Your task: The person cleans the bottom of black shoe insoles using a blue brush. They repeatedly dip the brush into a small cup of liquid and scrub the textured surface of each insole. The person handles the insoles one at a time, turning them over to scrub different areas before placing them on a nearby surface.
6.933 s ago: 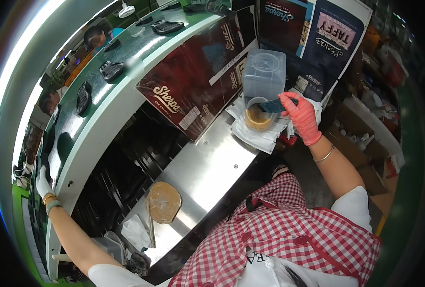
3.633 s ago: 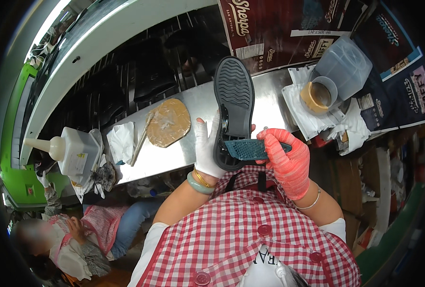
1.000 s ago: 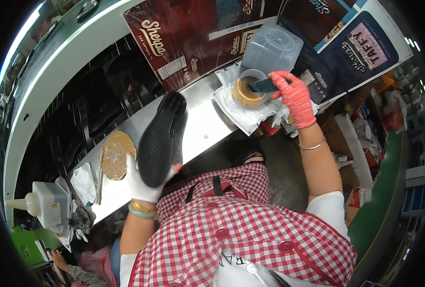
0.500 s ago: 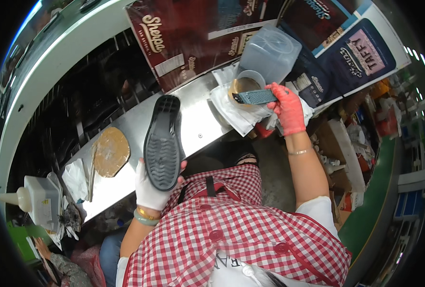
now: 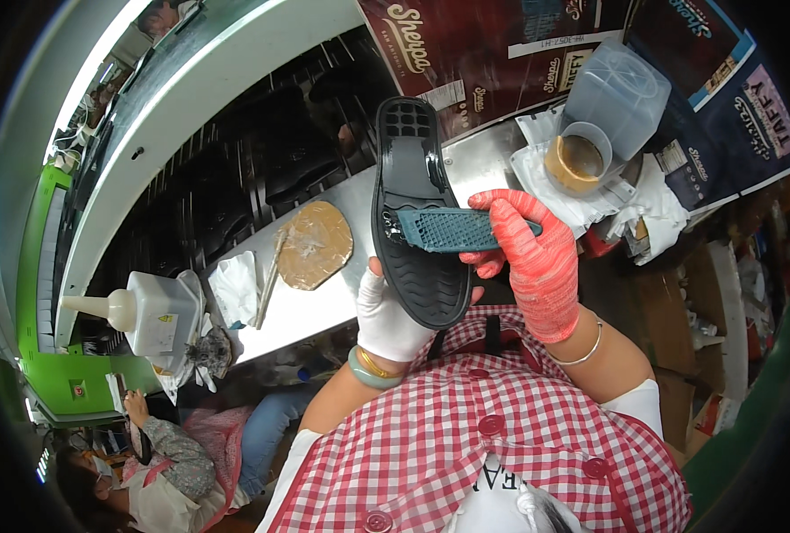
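My left hand (image 5: 383,317), in a white glove with bare fingertips, supports a black shoe sole (image 5: 423,282) from below at its ridged end. The sole points away from me, tilted a little left, with its inner face up. In a pink-red glove, my right hand (image 5: 535,258) pinches a flat blue-green brush (image 5: 452,230) with a textured grid surface. The brush lies across the middle of the sole, its tip against the left edge, where a shiny wet patch shows. Whether it has bristles underneath is hidden.
A cup of amber liquid (image 5: 578,163) stands at the right on white paper, before a clear plastic container (image 5: 621,93). Left on the metal bench (image 5: 301,306) lie a brown disc (image 5: 317,244), a stick and a white bottle (image 5: 159,315). Another person (image 5: 173,453) sits at lower left.
My right hand has brought the brush from the cup leftward onto the sole. The view has shifted, so the bench items appear further right. My left hand keeps hold of the sole.
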